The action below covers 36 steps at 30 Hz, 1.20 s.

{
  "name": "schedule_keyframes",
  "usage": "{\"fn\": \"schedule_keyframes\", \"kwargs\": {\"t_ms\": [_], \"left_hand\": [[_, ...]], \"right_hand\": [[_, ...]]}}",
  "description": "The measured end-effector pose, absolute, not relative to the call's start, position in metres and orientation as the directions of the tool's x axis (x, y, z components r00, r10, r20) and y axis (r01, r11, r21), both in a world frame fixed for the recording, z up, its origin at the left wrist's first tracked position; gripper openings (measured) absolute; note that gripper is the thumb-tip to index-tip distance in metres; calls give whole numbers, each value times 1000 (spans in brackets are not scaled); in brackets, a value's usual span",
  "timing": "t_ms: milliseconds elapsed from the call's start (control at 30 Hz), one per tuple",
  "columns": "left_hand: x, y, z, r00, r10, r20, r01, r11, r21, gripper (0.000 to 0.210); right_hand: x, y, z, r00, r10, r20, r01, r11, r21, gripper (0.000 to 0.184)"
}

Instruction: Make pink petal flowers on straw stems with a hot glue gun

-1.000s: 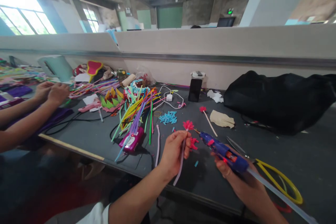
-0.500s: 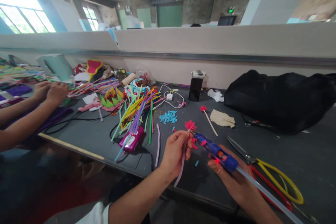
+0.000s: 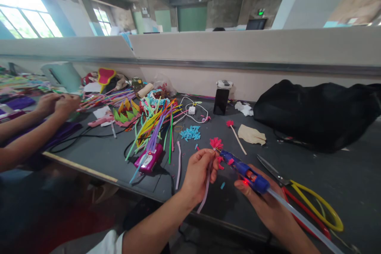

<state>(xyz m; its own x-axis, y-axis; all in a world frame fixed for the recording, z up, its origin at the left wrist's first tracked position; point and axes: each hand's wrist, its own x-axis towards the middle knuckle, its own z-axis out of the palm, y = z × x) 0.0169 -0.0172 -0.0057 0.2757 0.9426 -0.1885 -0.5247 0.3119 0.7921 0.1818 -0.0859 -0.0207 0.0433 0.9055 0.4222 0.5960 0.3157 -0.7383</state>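
Between the pinched fingers of my left hand point(image 3: 199, 172) is a pale purple pipe cleaner point(image 3: 204, 198) hanging downward, with a pink-red fuzzy flower point(image 3: 216, 143) at its upper end. My right hand point(image 3: 264, 206) is wrapped round a blue hot glue gun point(image 3: 244, 171), its red light glowing. A long translucent glue stick point(image 3: 300, 216) juts from the gun's back. The nozzle meets the flower's base by my left fingertips; whether it touches is too small to tell. Small pink pieces point(image 3: 220, 162) lie beside my fingers, and one sits on the gun.
Scissors point(image 3: 285, 182) with red and yellow handles lie at right, near a black bag point(image 3: 315, 115). Behind are a finished-looking flower stem point(image 3: 238, 139), blue snippets point(image 3: 190, 133), a phone point(image 3: 221, 101) and a purple device point(image 3: 149, 158) under pipe cleaners. Another person's hands point(image 3: 58, 103) work at left.
My hands, the flower and the glue gun keep nearly the same place. The other person's hands at left have shifted slightly.
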Motion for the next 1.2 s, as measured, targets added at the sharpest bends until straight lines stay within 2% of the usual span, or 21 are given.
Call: {"fn": "schedule_keyframes", "kwargs": {"t_ms": [300, 867, 1200], "left_hand": [[17, -17, -5, 275, 943, -187, -527, 310, 791, 22], [17, -17, -3, 269, 946, -181, -504, 298, 810, 22], [16, -16, -3, 320, 928, -192, -528, 343, 777, 22]], "right_hand": [[179, -85, -19, 89, 919, 385, 589, 263, -764, 27], [179, -86, -15, 70, 916, 394, 581, 284, -763, 29], [180, -85, -12, 47, 912, 408, 604, 299, -739, 29]]}}
